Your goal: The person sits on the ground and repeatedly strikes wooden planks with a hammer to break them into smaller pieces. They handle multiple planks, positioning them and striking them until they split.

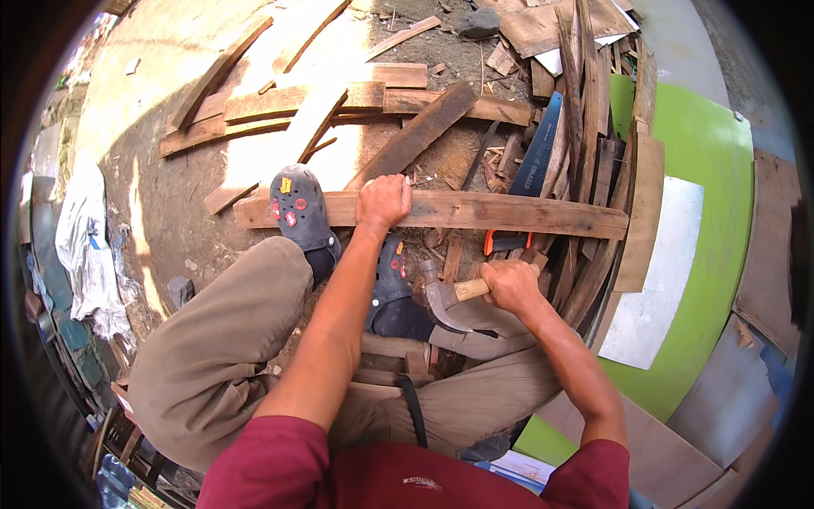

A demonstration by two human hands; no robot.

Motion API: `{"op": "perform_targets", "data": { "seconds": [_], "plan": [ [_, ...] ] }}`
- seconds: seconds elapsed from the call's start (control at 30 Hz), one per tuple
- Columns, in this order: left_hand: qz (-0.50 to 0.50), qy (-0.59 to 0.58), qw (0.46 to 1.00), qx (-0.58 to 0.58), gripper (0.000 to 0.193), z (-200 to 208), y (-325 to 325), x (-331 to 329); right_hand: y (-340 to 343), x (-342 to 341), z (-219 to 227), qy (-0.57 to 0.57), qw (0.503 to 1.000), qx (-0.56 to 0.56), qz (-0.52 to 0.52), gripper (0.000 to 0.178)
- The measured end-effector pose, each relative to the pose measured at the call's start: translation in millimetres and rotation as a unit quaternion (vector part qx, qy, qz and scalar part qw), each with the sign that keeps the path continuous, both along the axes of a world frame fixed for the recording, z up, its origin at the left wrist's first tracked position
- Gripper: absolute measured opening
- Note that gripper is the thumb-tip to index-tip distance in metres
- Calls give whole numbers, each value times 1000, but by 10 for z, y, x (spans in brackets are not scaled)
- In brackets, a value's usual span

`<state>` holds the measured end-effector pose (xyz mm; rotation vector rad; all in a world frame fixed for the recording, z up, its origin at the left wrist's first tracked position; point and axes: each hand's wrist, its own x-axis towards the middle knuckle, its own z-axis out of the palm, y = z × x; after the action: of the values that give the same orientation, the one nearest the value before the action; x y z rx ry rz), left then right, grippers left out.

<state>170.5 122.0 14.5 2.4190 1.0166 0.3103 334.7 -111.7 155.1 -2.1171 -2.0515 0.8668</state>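
Note:
A long wooden plank (509, 211) lies crosswise in front of me. My left hand (385, 200) is closed around it left of its middle, and my left clog (298, 210) rests on its left end. In my right hand (512, 287) is a claw hammer (439, 297), gripped by its wooden handle. Its metal head sits over my right leg, close to my right clog (390, 276) and apart from the plank. A handsaw (538, 151) with a blue blade and orange-and-black handle lies partly beneath the plank's right half.
Several loose boards (305, 100) are scattered on the dirt ground ahead. Long wood strips (585, 102) are piled at the right, beside a green panel (708, 170) bearing a white sheet (660, 280). A white sack (87, 246) lies at the far left. A stone (479, 24) sits at the top.

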Motion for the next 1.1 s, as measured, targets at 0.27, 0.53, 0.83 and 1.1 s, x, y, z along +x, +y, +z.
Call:
{"op": "perform_targets", "data": {
  "seconds": [0.27, 0.53, 0.83, 1.1],
  "plan": [
    [6, -2, 1000, -1, 23, -40, 3, -35, 377, -233, 295, -6, 991, -64, -114, 22],
    [-7, -8, 1000, 5, 24, -56, -18, -21, 329, 17, 275, -36, 993, -96, -56, 22],
    [5, -27, 1000, 11, 25, -53, -7, -31, 384, 148, 260, -27, 996, -74, -44, 21],
    [1, -7, 1000, 21, 23, -67, 6, -10, 319, 240, 149, -34, 996, -73, -28, 21]
  ]
}}
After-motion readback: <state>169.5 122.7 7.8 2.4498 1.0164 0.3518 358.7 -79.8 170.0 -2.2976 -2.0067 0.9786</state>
